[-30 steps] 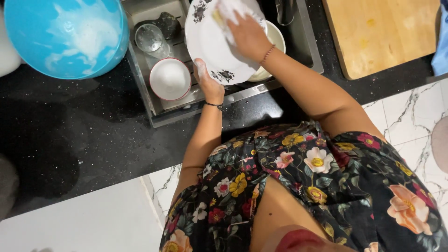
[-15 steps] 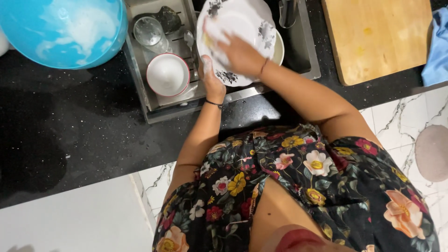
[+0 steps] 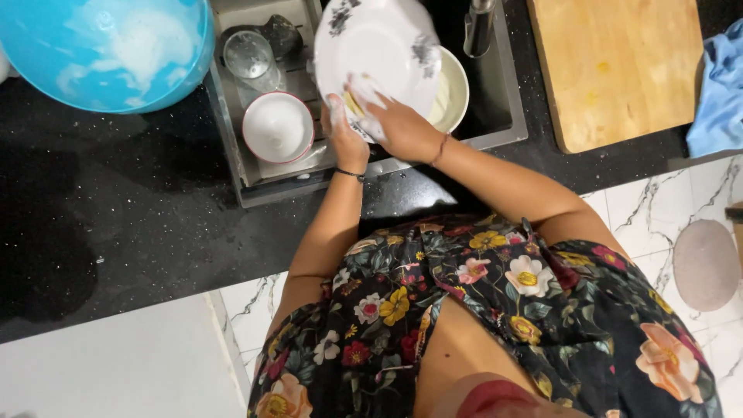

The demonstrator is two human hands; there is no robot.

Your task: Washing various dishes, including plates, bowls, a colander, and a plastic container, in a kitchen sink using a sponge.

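Left hand [image 3: 344, 139] grips the white plate [image 3: 379, 54] by its lower rim, above the sink [image 3: 503, 116]. Right hand [image 3: 395, 124], closed on a soapy sponge [image 3: 357, 99], has moved from the plate's centre to the lower edge: scrubbing continues.

my black speckled counter [image 3: 116, 224] carries a soapy blue bowl [image 3: 104, 50] at the far left, a wooden cutting board [image 3: 615, 66] right of the steel sink [image 3: 503, 124] — and a blue cloth [image 3: 720, 85] beside it.
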